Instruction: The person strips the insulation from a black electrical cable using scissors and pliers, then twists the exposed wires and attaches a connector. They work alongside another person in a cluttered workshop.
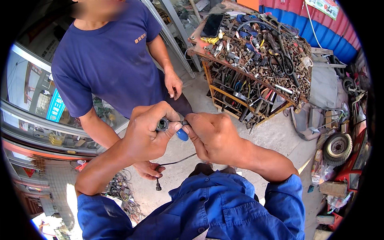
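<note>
In front of my chest both hands are raised close together. My left hand (150, 130) is closed round a dark, hollow-ended fitting (162, 125), its round opening facing me. Between my fingertips hangs a blue, rounded flat piece (182, 135); which hand carries it is hard to tell. My right hand (214, 134) pinches at the same spot, its fingers hiding what they grip. Below, a thin black cable (178, 161) runs down leftward from under my right hand to a small dark plug (158, 187), beside another person's hand (149, 170).
A person in a dark blue T-shirt (110, 56) stands facing me at the left. A metal bench (260, 74) heaped with bolts, tools and hoses stands at the far right. A wheel (337, 149) lies at the right, and tangled wires (124, 194) at lower left.
</note>
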Demonstrator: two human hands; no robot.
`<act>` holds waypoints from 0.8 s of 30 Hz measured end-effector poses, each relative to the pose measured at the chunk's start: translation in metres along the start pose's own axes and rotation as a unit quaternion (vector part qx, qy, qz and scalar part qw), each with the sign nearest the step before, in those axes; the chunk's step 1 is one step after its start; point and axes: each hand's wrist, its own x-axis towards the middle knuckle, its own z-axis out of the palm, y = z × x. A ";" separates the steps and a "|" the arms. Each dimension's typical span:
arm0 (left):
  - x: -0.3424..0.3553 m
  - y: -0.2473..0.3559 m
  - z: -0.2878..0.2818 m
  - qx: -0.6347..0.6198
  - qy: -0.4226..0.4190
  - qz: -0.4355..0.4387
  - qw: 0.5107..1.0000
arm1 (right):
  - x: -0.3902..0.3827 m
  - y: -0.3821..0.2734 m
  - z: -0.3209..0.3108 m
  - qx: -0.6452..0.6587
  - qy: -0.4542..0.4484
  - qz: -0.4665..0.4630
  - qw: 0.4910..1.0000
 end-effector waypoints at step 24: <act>0.001 -0.006 -0.010 -0.038 0.036 0.006 0.999 | 0.005 0.015 -0.023 0.205 -0.090 0.076 0.972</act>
